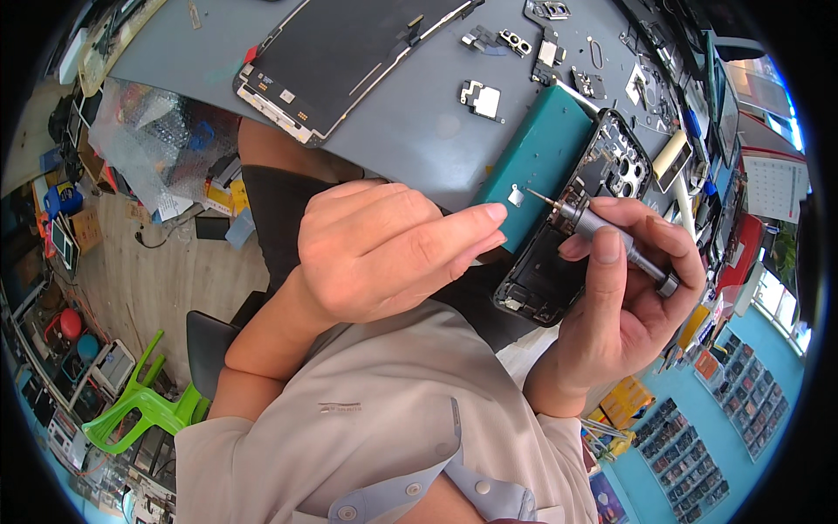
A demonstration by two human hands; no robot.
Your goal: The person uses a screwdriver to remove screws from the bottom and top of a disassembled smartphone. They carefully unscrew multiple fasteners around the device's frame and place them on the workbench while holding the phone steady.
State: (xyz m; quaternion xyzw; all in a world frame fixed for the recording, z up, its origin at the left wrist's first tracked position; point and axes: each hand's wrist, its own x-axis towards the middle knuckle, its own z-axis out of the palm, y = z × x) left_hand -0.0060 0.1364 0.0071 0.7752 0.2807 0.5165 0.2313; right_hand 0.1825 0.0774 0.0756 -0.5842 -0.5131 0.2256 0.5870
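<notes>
My right hand (633, 288) grips a slim grey precision screwdriver (602, 234), its thin tip pointing up and left. Close to that tip, a small silver metal plate (516, 195) shows against the side of a teal block (541, 144). Beside the block, an opened phone housing (546, 275) leans along its edge, with bare inner parts and round camera openings; my right hand partly covers it. My left hand (393, 249) is closed left of the block, fingertips together and pointing at it. Anything between those fingertips is hidden.
A detached phone screen (349, 61) lies face down on the grey table (419, 131). Around the far right are a silver shield plate (482, 100), a camera module (515, 42) and other small parts. A green plastic chair (144, 406) stands at the lower left.
</notes>
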